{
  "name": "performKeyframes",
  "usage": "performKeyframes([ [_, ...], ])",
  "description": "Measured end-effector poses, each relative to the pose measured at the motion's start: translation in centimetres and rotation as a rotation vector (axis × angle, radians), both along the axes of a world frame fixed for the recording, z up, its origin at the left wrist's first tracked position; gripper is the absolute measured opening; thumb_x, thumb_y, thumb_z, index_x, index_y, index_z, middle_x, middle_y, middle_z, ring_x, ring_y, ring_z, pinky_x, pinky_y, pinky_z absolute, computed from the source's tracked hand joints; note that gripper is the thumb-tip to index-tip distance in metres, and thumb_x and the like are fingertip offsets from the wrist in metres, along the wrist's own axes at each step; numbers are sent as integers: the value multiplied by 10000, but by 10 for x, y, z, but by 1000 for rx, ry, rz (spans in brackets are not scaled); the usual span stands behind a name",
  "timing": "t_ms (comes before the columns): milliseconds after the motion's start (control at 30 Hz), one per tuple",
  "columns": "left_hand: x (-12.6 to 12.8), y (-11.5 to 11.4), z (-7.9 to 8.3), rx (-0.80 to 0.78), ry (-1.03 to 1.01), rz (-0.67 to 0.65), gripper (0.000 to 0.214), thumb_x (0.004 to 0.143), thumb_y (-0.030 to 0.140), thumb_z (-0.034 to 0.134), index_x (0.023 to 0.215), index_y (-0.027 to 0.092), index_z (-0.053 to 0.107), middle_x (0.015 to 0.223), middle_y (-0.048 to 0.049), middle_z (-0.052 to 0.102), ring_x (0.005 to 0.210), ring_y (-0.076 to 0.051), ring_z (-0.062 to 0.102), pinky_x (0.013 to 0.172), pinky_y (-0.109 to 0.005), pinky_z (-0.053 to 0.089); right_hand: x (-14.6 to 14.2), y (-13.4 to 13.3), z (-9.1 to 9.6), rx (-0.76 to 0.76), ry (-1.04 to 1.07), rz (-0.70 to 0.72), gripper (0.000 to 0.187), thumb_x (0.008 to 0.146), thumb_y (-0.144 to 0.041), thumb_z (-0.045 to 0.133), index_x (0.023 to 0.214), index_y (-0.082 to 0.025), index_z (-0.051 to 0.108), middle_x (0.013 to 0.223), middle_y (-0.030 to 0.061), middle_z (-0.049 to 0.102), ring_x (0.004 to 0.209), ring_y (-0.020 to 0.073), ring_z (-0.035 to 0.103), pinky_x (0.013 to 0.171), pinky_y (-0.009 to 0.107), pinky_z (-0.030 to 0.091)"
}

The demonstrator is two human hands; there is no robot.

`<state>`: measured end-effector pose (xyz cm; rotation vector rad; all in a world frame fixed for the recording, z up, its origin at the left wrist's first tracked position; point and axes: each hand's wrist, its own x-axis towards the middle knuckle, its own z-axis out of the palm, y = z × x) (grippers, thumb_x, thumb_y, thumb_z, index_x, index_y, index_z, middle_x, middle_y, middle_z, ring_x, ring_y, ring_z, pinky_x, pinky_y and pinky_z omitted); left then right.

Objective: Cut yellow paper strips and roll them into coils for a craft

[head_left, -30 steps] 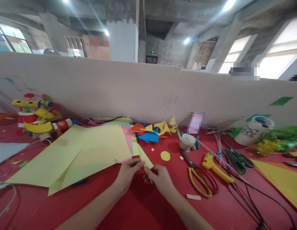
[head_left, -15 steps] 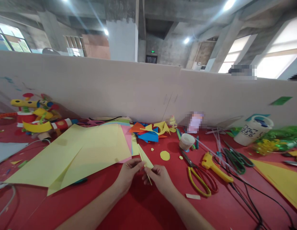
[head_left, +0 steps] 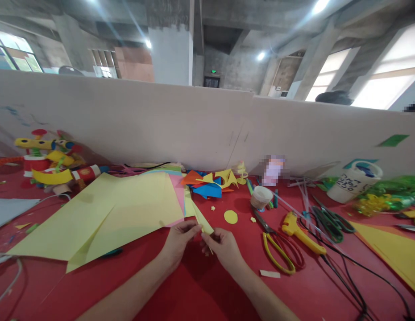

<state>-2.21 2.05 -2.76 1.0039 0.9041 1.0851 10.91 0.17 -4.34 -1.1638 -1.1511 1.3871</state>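
A narrow pale yellow paper strip (head_left: 202, 219) is pinched between both hands near the middle of the table. My left hand (head_left: 181, 240) has thumb and fingers closed on its left side, and my right hand (head_left: 225, 248) grips its lower right part. A thin end of the strip pokes out below the right fingers. Just beyond the hands lie a small yellow paper star (head_left: 213, 208), a second star (head_left: 253, 220) and a yellow paper disc (head_left: 230, 217). Large yellow sheets (head_left: 134, 209) spread to the left of my left hand.
On the right lie scissors (head_left: 277, 252) with yellow and red handles, a yellow glue gun (head_left: 301, 234) with a black cable, and green-handled scissors (head_left: 331, 223). A paper cup (head_left: 261, 197) stands behind them. Coloured scraps (head_left: 207, 191) lie before a white partition (head_left: 160, 120). Paper toys (head_left: 35, 165) stand far left.
The hands stay in nearly the same place. The paper between them has turned slightly, and less of its thin end shows below the right fingers.
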Motion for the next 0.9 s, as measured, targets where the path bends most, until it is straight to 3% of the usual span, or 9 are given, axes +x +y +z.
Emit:
performKeyframes([
  [200, 0, 1, -4, 13, 10, 49, 173, 645, 293, 700, 650, 126, 655, 505, 38, 505, 466, -55, 370, 460, -174, 308, 1, -1, 4, -11, 32, 43, 422, 617, -561, 627, 573, -144, 575, 489, 15, 616, 397, 104, 534, 416, 204, 411],
  [433, 1, -2, 0, 2, -29, 7, 162, 648, 286, 698, 674, 130, 663, 532, 24, 551, 467, -54, 409, 466, -168, 336, 2, 0, 8, -19, 74, 59, 424, 606, -549, 639, 564, -131, 583, 469, 10, 602, 379, 92, 519, 410, 200, 409],
  [733, 2, -3, 7, 25, -70, -72, 205, 706, 298, 642, 581, 139, 606, 475, 32, 524, 417, -83, 474, 425, -197, 376, 0, -3, 5, 7, -25, 34, 421, 645, -568, 594, 640, -149, 550, 495, 10, 600, 429, 128, 559, 442, 224, 439],
  [900, 1, -2, 4, 25, -7, 1, 202, 664, 286, 677, 550, 136, 604, 460, 48, 486, 424, -67, 426, 428, -183, 350, 0, -3, 4, 25, -67, 3, 410, 642, -561, 600, 616, -155, 552, 478, 1, 590, 423, 129, 553, 415, 212, 414],
])
